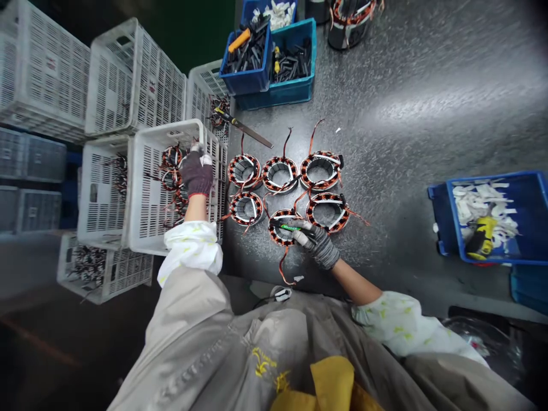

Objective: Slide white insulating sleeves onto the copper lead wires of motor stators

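My left hand (197,171), in a dark glove with pale fingertips, reaches over the near white crate (145,188). Its fingers are curled beside the wound motor stators (171,180) in there; what they grip, if anything, is hidden. My right hand (315,242), in a grey glove, is closed around a black marker (287,228) with a green label. The marker lies across the top of the front middle stator (281,240). Several more ring-shaped stators with orange-and-black windings stand around it in two rows, including one at the back right (321,170). Loose lead wires stick out from them.
A file (252,132) with a yellow-and-black handle lies behind the stators. Blue bins (248,83) and a teal bin (295,91) hold dark pieces. At right, a blue bin (531,217) contains white pieces and a yellow-black tool (481,237). More crates (162,85) stack leftward.
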A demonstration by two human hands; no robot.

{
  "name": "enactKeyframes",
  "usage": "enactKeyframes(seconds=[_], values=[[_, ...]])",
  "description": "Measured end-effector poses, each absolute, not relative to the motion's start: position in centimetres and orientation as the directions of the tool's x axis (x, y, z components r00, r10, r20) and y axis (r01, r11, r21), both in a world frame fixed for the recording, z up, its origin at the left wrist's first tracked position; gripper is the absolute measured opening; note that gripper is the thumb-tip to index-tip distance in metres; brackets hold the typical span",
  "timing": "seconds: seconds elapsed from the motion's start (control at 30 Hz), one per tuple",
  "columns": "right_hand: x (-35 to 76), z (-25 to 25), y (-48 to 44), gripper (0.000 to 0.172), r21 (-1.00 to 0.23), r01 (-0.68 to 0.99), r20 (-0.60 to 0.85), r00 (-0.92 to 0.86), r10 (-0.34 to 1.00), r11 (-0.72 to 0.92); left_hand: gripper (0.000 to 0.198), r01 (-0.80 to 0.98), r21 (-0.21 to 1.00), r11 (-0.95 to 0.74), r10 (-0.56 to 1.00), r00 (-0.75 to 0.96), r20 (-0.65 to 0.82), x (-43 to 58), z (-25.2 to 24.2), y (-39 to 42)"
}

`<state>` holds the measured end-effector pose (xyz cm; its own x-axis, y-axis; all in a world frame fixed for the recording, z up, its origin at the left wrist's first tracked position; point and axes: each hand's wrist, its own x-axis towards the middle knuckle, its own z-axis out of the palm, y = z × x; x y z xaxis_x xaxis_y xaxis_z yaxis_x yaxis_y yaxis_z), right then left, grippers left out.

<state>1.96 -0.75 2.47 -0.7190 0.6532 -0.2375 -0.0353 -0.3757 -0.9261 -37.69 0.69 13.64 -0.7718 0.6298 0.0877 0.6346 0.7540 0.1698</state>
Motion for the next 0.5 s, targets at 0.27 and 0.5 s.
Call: enactKeyframes(seconds=[0.27,0.5], values=[[1.9,2.2,-0.2,0.036,-0.890,-0.049,-0.273,-0.740,0.615,-0.454,0.051,0.719,0.363,0.593,0.701,-0.683,0.207,-30.2,13.0,-5.0],[10.0,4.0,4.6,0.062,-0.937,-0.193,-0.235,-0.262,0.936,-0.290,0.065,0.952,0.138,0.274,0.955,-0.253,-0.154,-25.2,9.8,-12.3]])
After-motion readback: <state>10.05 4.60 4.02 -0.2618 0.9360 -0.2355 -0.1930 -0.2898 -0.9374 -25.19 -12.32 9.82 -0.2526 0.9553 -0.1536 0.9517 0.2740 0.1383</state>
